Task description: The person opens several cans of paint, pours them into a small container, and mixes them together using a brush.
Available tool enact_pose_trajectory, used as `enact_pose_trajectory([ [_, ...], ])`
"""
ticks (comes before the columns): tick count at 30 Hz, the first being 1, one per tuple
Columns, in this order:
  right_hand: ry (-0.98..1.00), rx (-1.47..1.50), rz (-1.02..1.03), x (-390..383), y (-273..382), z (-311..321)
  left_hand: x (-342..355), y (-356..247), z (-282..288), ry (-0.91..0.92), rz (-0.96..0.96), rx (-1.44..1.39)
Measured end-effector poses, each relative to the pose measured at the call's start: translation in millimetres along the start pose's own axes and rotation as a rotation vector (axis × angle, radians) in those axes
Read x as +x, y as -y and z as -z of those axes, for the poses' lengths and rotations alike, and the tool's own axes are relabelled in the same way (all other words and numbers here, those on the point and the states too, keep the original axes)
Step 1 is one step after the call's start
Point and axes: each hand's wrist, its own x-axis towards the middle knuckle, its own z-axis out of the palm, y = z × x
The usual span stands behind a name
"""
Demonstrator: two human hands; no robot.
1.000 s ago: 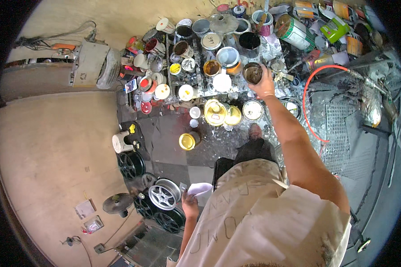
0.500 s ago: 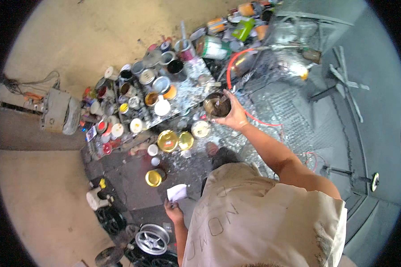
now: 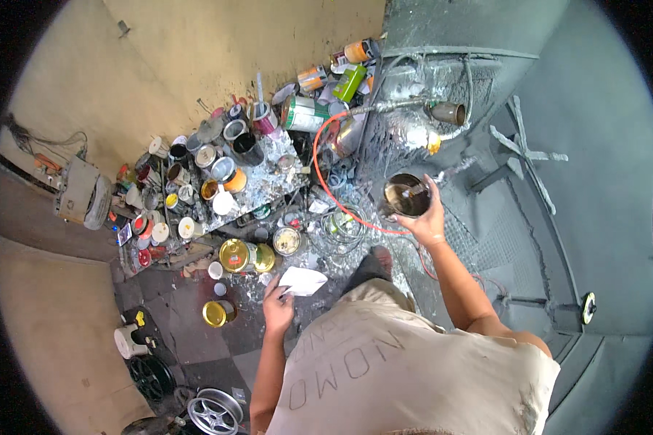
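Note:
My right hand grips an open metal can by its side, out in front of me. The can is tipped so that its dark inside shows, with a pale brownish patch in it. Lower and to the left, my left hand pinches the edge of a white sheet. Whether that sheet is paper or cloth I cannot tell. A lidless can with a cream-coloured top stands on the floor beyond the sheet.
Paint pots crowd a stained table at the left. A red hose curves across the floor. Yellow-lidded cans stand left of my left hand. A silver wheel rim lies at the lower left, and a grey booth wall rises at the right.
My view has turned rightward. The right hand has carried the can further right, toward the grey booth. My left hand has come up and forward with the white sheet.

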Motion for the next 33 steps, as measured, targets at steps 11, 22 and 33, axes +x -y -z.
enact_pose_trajectory([
  [11, -0.006, 0.150, -0.057, 72, -113, 134, 289, -249, -141, 0.294, -0.686, 0.268],
  [22, -0.176, 0.099, -0.064, 118, -175, 218, 437, -305, -225, 0.259, -0.675, 0.662],
  [33, -0.352, 0.045, -0.139, 105, -179, 233, 432, -310, -233, 0.298, -0.290, 0.075],
])
